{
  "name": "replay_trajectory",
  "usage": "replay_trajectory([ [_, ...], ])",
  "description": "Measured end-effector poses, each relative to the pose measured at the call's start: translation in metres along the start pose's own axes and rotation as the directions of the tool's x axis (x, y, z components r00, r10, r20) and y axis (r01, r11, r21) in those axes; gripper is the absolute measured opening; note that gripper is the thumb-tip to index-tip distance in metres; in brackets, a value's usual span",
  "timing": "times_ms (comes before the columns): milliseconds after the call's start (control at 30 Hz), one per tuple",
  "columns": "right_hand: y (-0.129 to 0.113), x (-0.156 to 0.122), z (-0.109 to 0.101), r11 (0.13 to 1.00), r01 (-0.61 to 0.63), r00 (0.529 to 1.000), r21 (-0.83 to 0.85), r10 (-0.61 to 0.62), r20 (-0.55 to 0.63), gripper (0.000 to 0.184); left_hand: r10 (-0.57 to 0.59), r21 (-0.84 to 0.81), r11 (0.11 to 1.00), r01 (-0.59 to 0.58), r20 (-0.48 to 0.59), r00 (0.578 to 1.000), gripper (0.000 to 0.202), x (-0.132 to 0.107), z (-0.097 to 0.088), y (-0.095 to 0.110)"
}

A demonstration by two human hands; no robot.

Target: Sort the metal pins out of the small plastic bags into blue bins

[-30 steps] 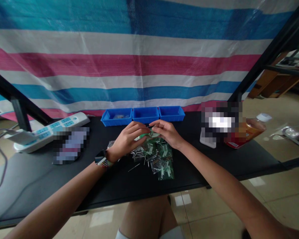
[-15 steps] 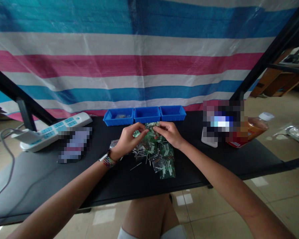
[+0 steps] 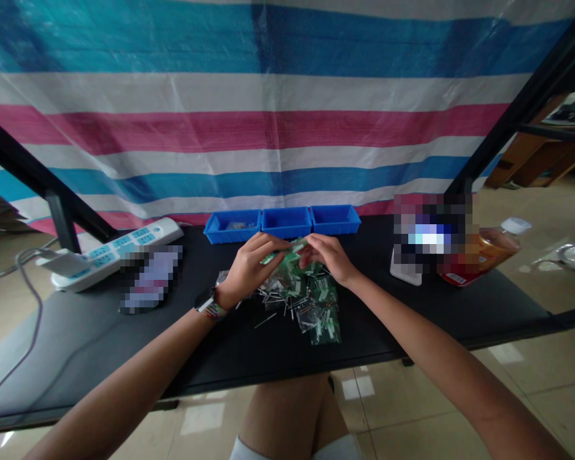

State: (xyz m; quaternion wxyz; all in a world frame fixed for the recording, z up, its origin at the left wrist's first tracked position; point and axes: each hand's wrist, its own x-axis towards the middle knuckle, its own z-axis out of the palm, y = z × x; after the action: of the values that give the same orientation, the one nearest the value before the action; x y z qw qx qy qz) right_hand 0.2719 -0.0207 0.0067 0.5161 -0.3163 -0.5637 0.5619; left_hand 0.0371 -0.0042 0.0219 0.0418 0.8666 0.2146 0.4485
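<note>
Above a heap of small packets, my left hand (image 3: 255, 263) and my right hand (image 3: 329, 257) are close together, fingers bent and pinching. Between their fingertips is a small clear greenish plastic bag (image 3: 298, 244); its contents are too small to make out. Below lie several green-tinted plastic packets (image 3: 326, 327) with pale slim pieces inside. Thin metal pins (image 3: 280, 300), resembling rivets, are scattered at the heap's near left side. One loose pin (image 3: 265, 321) rests apart on the black table (image 3: 211, 364). My hands partly cover the heap.
Three joined blue bins (image 3: 286, 222) stand behind the hands; the left one holds a small clear packet. A white power strip (image 3: 119, 250) with a plugged adapter lies left, near a blurred item (image 3: 153, 281). At right are a phone-like white object (image 3: 405, 271) and a drink bottle (image 3: 496, 246).
My left hand has turned over slightly, its fingers now reaching farther toward my right hand, closing the gap. The whole view has shifted a little. The bag stays between the fingers.
</note>
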Motion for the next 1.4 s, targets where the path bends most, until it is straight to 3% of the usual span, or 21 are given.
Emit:
replay_trajectory([
  [133,0.002,-0.001,0.001,0.992,0.101,0.993,-0.080,-0.106,-0.056,0.040,-0.179,-0.057,0.983,0.174,-0.083,0.980,0.014,-0.001,0.004,-0.003],
  [233,0.005,0.001,0.002,0.974,0.099,0.992,-0.205,-0.113,-0.054,0.032,-0.224,-0.083,0.971,0.224,0.008,0.974,0.023,-0.001,0.005,-0.005],
  [333,0.005,0.008,-0.006,0.975,0.108,0.984,-0.195,-0.134,-0.122,0.033,-0.259,-0.038,0.964,0.263,0.086,0.962,0.029,0.001,0.003,-0.005],
  [400,0.004,0.014,-0.018,0.978,0.142,0.943,-0.154,-0.181,-0.281,0.037,-0.266,0.028,0.964,0.264,0.153,0.952,0.033,0.002,0.001,-0.005],
  [500,0.000,0.023,-0.042,0.982,0.159,0.839,-0.102,-0.189,-0.510,0.041,-0.211,0.151,0.974,0.171,0.307,0.928,0.033,0.001,-0.001,-0.007],
  [600,-0.004,0.024,-0.062,0.973,0.019,0.793,-0.231,-0.156,-0.589,0.038,-0.172,0.184,0.978,0.102,0.419,0.892,0.032,-0.002,0.001,-0.008],
  [700,-0.008,0.020,-0.068,0.882,-0.045,0.741,-0.470,-0.286,-0.607,0.025,-0.186,0.186,0.976,0.113,0.439,0.879,0.033,-0.004,0.005,-0.009],
  [733,-0.009,0.019,-0.067,0.852,-0.040,0.755,-0.522,-0.317,-0.575,0.022,-0.194,0.186,0.975,0.123,0.432,0.881,0.032,-0.004,0.006,-0.010],
  [833,-0.009,0.015,-0.054,0.783,0.004,0.905,-0.622,-0.268,-0.331,0.014,-0.212,0.167,0.974,0.156,0.403,0.890,0.027,-0.005,0.009,-0.011],
  [900,-0.006,0.012,-0.044,0.716,0.044,0.967,-0.697,-0.205,-0.150,0.009,-0.217,0.155,0.973,0.168,0.391,0.895,0.024,-0.005,0.010,-0.013],
  [1000,0.002,0.008,-0.030,0.633,0.107,0.983,-0.766,-0.181,-0.012,0.013,-0.216,0.146,0.974,0.172,0.383,0.898,0.021,-0.004,0.010,-0.015],
  [1100,0.010,0.005,-0.022,0.616,0.144,0.986,-0.775,-0.152,0.062,0.015,-0.218,0.132,0.975,0.181,0.383,0.898,0.019,-0.004,0.010,-0.014],
  [1267,0.016,0.003,-0.018,0.640,0.128,0.990,-0.758,-0.128,0.059,0.026,-0.236,0.100,0.972,0.213,0.383,0.893,0.023,-0.003,0.010,-0.012],
  [1400,0.016,0.006,-0.018,0.757,0.081,0.996,-0.648,-0.081,0.029,0.038,-0.235,0.059,0.971,0.230,0.377,0.896,0.024,-0.004,0.011,-0.012],
])
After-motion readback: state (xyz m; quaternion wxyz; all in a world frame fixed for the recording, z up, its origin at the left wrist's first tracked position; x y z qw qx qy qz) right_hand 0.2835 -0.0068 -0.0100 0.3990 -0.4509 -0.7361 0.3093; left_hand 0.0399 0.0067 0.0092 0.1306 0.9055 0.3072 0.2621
